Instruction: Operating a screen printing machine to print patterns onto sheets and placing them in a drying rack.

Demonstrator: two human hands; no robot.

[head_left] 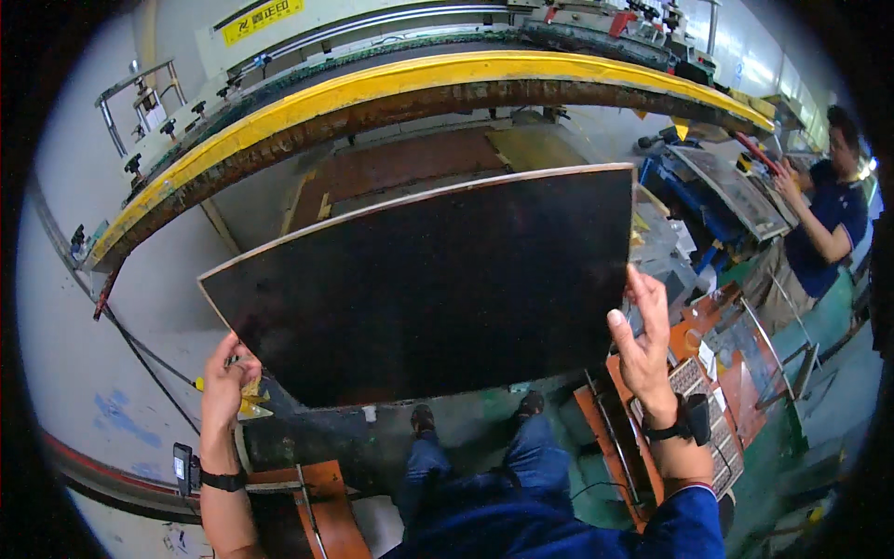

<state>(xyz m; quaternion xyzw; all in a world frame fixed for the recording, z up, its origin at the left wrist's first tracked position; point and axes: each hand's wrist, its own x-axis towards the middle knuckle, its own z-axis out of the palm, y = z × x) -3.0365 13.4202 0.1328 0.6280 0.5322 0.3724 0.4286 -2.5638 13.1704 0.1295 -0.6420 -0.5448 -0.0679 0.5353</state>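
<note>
A large flat black panel (428, 289) with a thin pale edge is held up in front of me, tilted so that its right end sits higher. My left hand (228, 373) grips its lower left edge, fingers curled against the rim. At the lower right edge, my right hand (644, 331) supports the panel with the fingertips, its thumb standing apart. The fingers' parts behind the panel are hidden. Beyond it is a machine with a long yellow-edged frame (447, 73) raised over a brown-topped bed (410, 163).
Orange-brown boards (331, 512) lie on a stand low at left, and more boards (605, 438) stand at right beside a rack holding a patterned sheet (694, 396). At far right another person (824, 214) works by a tilted framed screen (731, 186).
</note>
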